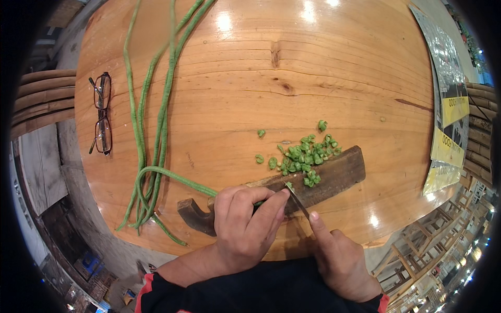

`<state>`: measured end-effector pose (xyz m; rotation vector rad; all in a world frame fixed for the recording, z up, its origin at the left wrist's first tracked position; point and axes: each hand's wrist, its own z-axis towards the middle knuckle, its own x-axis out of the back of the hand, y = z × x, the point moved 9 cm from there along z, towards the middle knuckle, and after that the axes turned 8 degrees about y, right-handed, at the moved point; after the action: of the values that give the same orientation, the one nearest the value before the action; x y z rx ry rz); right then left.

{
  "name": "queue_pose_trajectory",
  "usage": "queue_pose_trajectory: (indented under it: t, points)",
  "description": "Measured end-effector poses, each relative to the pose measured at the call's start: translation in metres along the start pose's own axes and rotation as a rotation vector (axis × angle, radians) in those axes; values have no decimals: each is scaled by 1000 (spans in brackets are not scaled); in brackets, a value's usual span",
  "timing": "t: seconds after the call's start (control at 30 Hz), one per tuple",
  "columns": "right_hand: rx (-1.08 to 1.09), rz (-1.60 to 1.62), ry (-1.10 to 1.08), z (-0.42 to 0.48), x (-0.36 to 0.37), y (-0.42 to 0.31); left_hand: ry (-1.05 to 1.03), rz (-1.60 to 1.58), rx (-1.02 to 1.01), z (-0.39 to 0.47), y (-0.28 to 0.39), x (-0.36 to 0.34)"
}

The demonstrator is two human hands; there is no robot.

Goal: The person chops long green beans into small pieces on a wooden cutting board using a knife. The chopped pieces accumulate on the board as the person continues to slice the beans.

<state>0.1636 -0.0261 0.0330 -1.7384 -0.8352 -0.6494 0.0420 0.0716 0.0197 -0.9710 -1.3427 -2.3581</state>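
Observation:
My left hand (246,223) pinches the end of a green long bean (184,180) over a dark wooden board (336,172). In my right hand (342,258) is a knife (298,201), its handle hidden, with the index finger laid along the blade. The blade rests on the board beside my left fingertips, touching a small green slice. Chopped bean pieces (305,156) are heaped at the board's far edge, some on it and some on the table. More long beans (160,117) lie in a loose bundle on the left, running towards the far side of the table.
The wooden table (235,109) has a rounded near edge close to my body. Folded-out eyeglasses (102,113) lie near its left edge. Plastic-covered printed sheets (450,117) lie along the right edge. Bamboo seating (43,98) stands to the left, wooden chairs (407,254) to the lower right.

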Motion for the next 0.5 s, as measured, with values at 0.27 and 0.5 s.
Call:
queue_pose_trajectory:
  t: [0.27, 0.5]
  points:
    - [55, -49, 43, 9, -2, -4, 17, 9, 3, 1, 1, 0]
    - [58, -222, 38, -3, 3, -8, 45, 21, 13, -1, -1, 1]
